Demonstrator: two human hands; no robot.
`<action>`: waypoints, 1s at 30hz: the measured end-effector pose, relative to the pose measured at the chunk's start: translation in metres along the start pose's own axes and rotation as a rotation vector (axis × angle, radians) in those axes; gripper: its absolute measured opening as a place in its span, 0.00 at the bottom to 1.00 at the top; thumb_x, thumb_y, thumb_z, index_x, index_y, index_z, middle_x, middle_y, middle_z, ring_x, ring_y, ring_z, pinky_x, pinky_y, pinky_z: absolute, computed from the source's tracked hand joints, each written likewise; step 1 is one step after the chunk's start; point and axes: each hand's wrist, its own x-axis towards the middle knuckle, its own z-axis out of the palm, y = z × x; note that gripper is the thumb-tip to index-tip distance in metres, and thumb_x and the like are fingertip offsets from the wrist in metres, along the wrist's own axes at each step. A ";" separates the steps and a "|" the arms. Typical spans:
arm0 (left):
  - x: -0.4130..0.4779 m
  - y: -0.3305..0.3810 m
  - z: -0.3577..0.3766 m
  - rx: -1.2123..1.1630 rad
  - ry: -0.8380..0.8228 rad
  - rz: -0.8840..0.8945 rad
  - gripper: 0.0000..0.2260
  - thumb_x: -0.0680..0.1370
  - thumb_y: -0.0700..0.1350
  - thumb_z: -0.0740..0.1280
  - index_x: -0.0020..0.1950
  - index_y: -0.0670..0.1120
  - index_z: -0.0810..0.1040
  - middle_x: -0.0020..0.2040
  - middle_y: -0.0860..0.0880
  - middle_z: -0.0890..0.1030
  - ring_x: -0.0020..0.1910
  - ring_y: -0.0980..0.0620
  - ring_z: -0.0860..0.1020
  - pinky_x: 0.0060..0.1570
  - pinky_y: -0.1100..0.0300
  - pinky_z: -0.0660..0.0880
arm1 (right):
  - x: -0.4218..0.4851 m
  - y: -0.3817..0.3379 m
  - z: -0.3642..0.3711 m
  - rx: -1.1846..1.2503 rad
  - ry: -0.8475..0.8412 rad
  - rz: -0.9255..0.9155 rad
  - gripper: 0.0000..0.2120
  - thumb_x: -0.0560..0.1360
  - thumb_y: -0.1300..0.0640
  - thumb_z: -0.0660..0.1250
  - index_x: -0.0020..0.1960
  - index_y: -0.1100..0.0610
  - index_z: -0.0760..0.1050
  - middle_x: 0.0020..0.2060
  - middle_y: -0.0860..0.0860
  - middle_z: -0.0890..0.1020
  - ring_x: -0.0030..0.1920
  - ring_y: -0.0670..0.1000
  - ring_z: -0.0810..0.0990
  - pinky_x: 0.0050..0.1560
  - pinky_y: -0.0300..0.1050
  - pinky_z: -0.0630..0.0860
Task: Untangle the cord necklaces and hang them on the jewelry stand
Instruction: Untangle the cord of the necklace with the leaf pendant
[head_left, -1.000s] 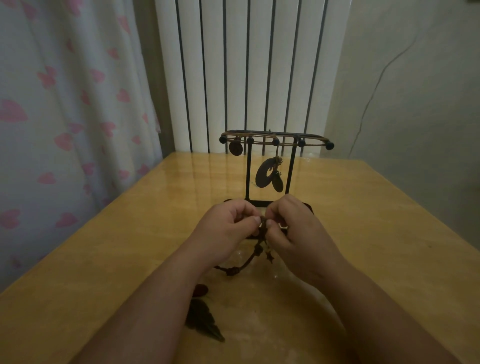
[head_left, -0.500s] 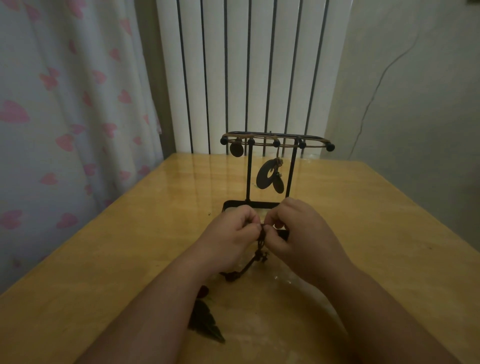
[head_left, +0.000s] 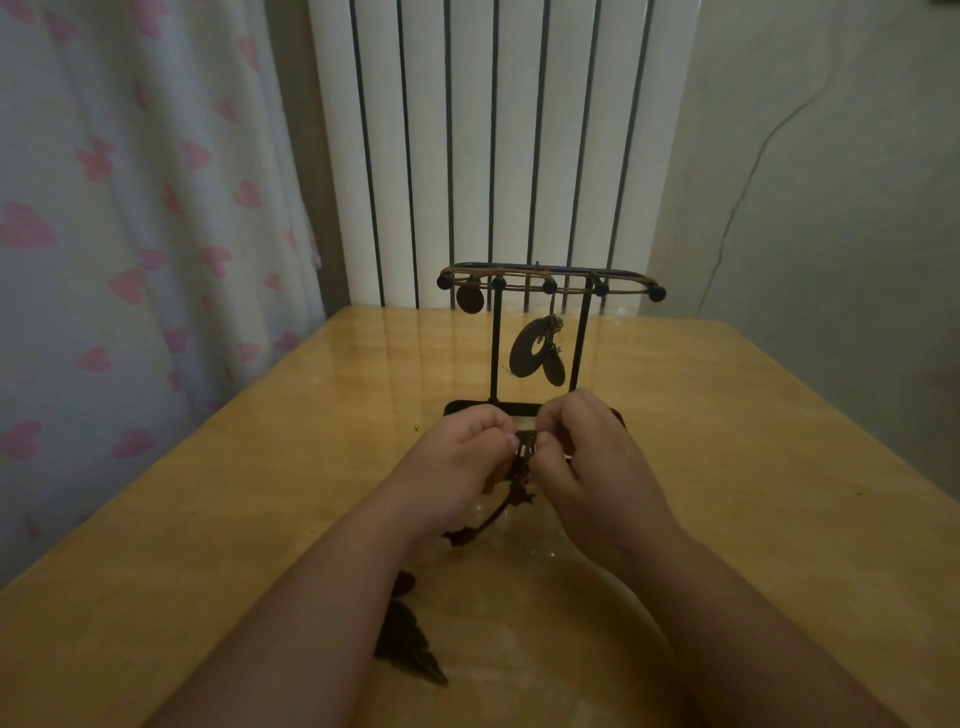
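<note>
- Left hand (head_left: 457, 467) and right hand (head_left: 597, 467) knuckle to knuckle above the tabletop (head_left: 208, 519), each grip curled narrow and pinching the dark cord necklace (head_left: 525, 441) at one shared spot.
- Fingertips tucked under, so the exact pinch points hard to make out.
- Below the pinch, knotted cord trailing toward 7 o'clock down to the tabletop, the rest hidden under the left forearm.
- At 7 o'clock of the hands, a dark leaf pendant (head_left: 408, 644) flat on the tabletop, upper end covered by the forearm; any link to the held cord impossible to tell.
- At 12 o'clock of the hands, the jewelry stand (head_left: 496, 353), base partly hidden behind the knuckles.
- On its top bar, tan cords already hung, with a disc pendant (head_left: 469, 299) near the left end and a ring pendant (head_left: 527, 347) between the posts; small charms beside the ring too dim to name.
</note>
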 end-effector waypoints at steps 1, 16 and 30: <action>0.000 0.000 0.000 -0.007 -0.004 0.002 0.11 0.78 0.46 0.61 0.37 0.55 0.76 0.31 0.54 0.73 0.34 0.53 0.69 0.40 0.53 0.68 | 0.000 0.000 0.000 0.011 -0.011 0.007 0.06 0.75 0.53 0.58 0.40 0.44 0.64 0.40 0.41 0.69 0.41 0.42 0.69 0.39 0.40 0.70; 0.001 -0.003 -0.003 0.062 0.080 0.026 0.05 0.80 0.46 0.66 0.47 0.51 0.81 0.39 0.55 0.84 0.39 0.62 0.81 0.37 0.70 0.73 | 0.001 0.006 -0.003 -0.123 -0.003 -0.039 0.08 0.73 0.45 0.60 0.46 0.45 0.75 0.40 0.37 0.71 0.45 0.38 0.70 0.43 0.34 0.66; 0.005 -0.006 0.002 -0.149 0.124 -0.061 0.09 0.79 0.44 0.63 0.42 0.49 0.81 0.34 0.53 0.80 0.36 0.54 0.76 0.40 0.54 0.72 | 0.002 0.002 0.003 0.200 -0.022 0.211 0.05 0.79 0.54 0.61 0.45 0.48 0.73 0.42 0.47 0.77 0.41 0.45 0.74 0.36 0.33 0.68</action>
